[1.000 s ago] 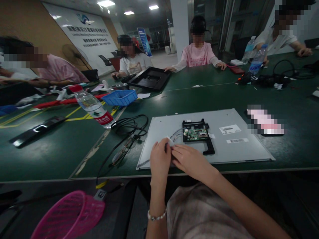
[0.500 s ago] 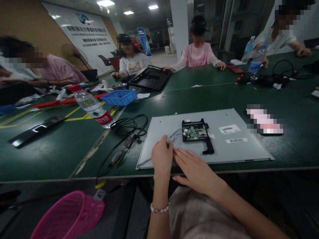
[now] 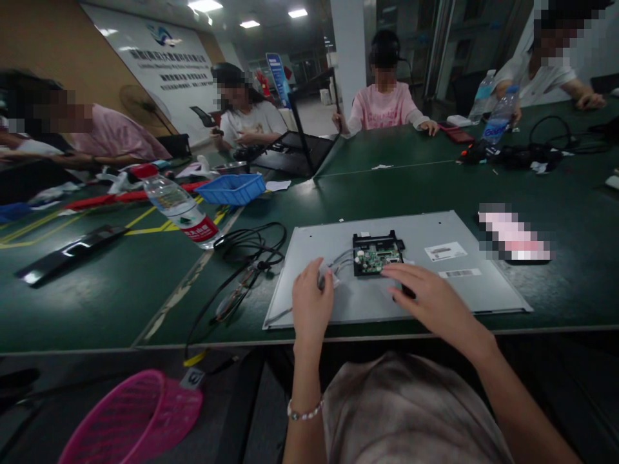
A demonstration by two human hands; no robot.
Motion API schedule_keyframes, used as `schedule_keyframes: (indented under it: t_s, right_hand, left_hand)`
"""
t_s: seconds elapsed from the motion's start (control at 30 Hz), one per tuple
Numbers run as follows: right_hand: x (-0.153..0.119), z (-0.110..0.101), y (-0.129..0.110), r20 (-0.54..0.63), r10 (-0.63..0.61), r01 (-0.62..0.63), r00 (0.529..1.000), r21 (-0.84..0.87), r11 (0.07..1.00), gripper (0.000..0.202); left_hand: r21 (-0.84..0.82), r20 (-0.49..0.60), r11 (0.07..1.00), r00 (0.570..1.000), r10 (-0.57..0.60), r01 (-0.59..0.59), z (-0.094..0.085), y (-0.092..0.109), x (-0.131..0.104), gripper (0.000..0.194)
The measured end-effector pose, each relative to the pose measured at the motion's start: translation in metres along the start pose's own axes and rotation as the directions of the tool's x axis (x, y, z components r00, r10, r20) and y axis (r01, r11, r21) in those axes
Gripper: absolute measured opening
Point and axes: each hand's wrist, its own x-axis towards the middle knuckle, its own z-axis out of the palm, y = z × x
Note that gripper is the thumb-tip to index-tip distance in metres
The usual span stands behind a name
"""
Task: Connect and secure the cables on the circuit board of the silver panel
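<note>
A grey metal panel (image 3: pixel 358 303) lies flat at the table's front edge, with two white labels on its right part. On it sits a green circuit board (image 3: pixel 374 259) in a black bracket (image 3: pixel 377 240). Grey cables (image 3: pixel 342 258) run left from the board to my left hand (image 3: pixel 313 299), whose curled fingers are closed around the cable and a clear, film-like piece (image 3: pixel 333 278). My right hand (image 3: pixel 432 299) is open, palm down, its fingertips at the board's lower right corner, over the bracket's arm.
Left of the panel are a coiled black cable (image 3: pixel 254 241), glasses (image 3: pixel 235 296) and a water bottle (image 3: pixel 181 209). A phone (image 3: pixel 515 237) lies to the right. Farther back are a blue basket (image 3: pixel 232 189), a black frame and several people. A pink basket (image 3: pixel 130 419) is below.
My right hand has moved right, away from my left hand, to the board. Across the table, a black frame has been lifted upright.
</note>
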Motion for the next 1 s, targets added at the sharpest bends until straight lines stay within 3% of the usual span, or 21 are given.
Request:
schedule_keyframes:
  t_s: [0.07,0.17,0.23,0.33,0.47,0.67,0.9,1.0]
  right_hand:
    - [0.000,-0.005,0.023,-0.103,0.083,-0.092,0.991,-0.081,0.992,0.030]
    - [-0.002,-0.007,0.050,-0.132,0.160,-0.178,0.978,-0.143,0.974,0.031]
    - [-0.003,-0.005,0.058,-0.105,0.171,-0.185,0.980,-0.143,0.972,0.032]
    - [-0.002,-0.001,0.060,-0.073,0.157,-0.166,0.985,-0.148,0.975,0.027]
    - [0.003,0.002,0.056,-0.074,0.139,-0.152,0.987,-0.218,0.964,0.021]
    - [0.005,0.002,0.053,-0.081,0.130,-0.151,0.988,-0.375,0.914,0.022]
    - [-0.007,-0.013,0.065,-0.237,0.167,-0.257,0.957,-0.431,0.865,0.026]
    - [-0.014,-0.014,0.075,-0.207,0.193,-0.265,0.959,-0.423,0.866,0.028]
  left_hand:
    - [-0.043,-0.063,0.997,0.996,0.064,-0.067,-0.002,0.002,-0.001,0.030]
    - [-0.063,-0.111,0.988,0.985,0.136,-0.143,-0.007,0.007,-0.004,0.029]
    - [-0.028,-0.068,0.980,0.978,0.197,-0.199,-0.008,0.012,-0.007,0.030]
    - [0.072,0.079,0.959,0.960,0.269,-0.275,-0.009,0.016,-0.012,0.032]
    - [0.153,0.192,0.945,0.947,0.258,-0.289,-0.011,0.013,-0.016,0.030]
    - [0.200,0.141,0.935,0.953,0.267,-0.291,-0.018,0.001,-0.015,0.016]
    - [0.284,-0.075,0.928,0.959,0.274,-0.243,-0.028,-0.007,-0.004,0.017]
    - [0.255,-0.023,0.948,0.979,0.201,-0.189,-0.028,-0.016,0.000,0.016]
